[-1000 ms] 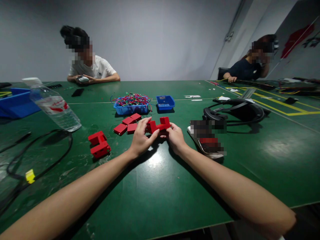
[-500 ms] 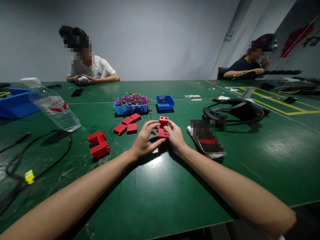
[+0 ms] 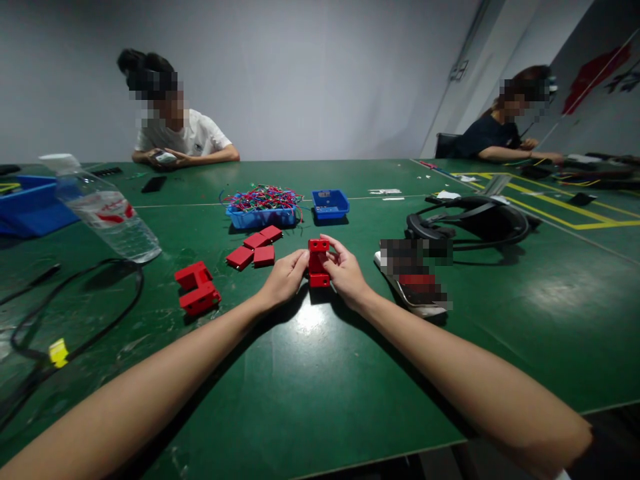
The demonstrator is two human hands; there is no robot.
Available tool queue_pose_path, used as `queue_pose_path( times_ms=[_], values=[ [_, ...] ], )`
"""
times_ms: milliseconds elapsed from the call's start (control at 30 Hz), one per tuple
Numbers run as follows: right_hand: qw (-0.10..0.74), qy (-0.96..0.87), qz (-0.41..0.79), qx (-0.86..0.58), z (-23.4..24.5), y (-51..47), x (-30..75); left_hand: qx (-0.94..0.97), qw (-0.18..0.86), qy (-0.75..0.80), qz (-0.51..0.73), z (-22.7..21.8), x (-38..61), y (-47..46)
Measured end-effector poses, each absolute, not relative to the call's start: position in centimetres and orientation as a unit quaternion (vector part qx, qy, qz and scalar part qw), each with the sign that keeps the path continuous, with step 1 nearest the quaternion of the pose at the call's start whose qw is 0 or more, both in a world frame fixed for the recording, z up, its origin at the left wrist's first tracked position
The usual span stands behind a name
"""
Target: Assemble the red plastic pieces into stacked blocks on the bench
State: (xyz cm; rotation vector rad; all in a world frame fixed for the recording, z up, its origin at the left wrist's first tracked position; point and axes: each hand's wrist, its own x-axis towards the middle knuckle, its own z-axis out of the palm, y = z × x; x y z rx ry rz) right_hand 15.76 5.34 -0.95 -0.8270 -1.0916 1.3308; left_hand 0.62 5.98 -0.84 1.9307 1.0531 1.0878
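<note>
Red block (image 3: 315, 263), notched in the middle, between left hand (image 3: 284, 277) and right hand (image 3: 349, 275)

Light: dim, cool, seemingly overhead | Glare: white patches on the glossy green table (image 3: 280, 400) | Shadows: dark beneath both bare forearms (image 3: 170, 377) | Distortion: wide-angle stretch, clear plastic bottle (image 3: 103, 207) slanting at left | Pixelation: blocks across pale-edged phone (image 3: 429, 311)

Both hands (image 3: 349, 275) bare, forearms (image 3: 190, 363) likewise, R one to approx. the elbow (image 3: 570, 433)
</note>
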Motion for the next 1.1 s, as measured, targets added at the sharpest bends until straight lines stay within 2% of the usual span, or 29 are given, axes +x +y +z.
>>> queue_pose_path(
  times_ms=[1100],
  values=[
    [0.547,-0.511,0.554,-0.364,-0.81,5.23,15.98,0.761,0.328,0.406,0.385,-1.16,0.38,6.16]
  ],
)
